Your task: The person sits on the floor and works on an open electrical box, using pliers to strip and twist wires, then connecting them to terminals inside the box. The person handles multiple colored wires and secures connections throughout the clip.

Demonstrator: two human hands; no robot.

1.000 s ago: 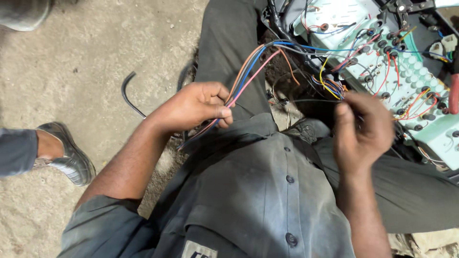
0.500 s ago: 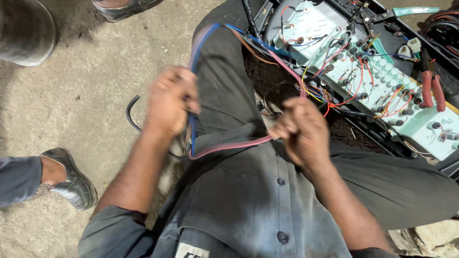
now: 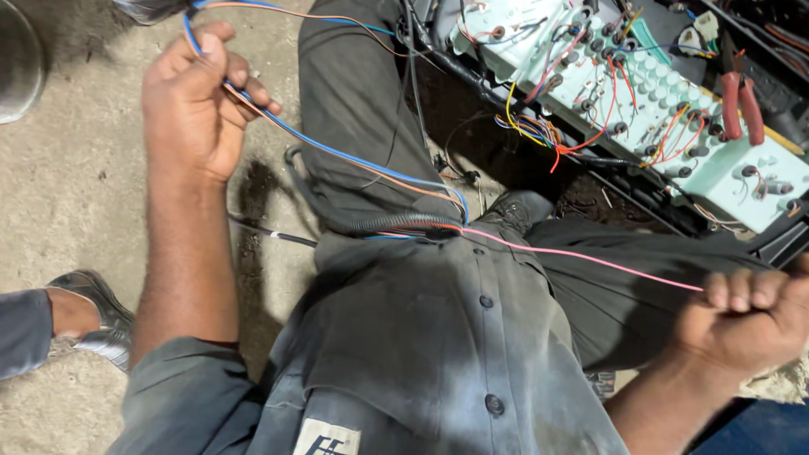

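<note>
Wires are pulled apart: thin blue and orange strands (image 3: 337,156) are clamped in the left hand (image 3: 198,101), a pink strand (image 3: 590,257) in the fisted right hand (image 3: 746,316).

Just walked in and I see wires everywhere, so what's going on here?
A seated person in grey work clothes is pulling thin wires apart. The left hand is raised over the concrete floor, closed on blue and orange wires. The right hand is fisted low at the right, its grip on a pink wire drawn taut across the lap. Beyond the knees lies a pale green wired panel with red-handled pliers on it.
</note>
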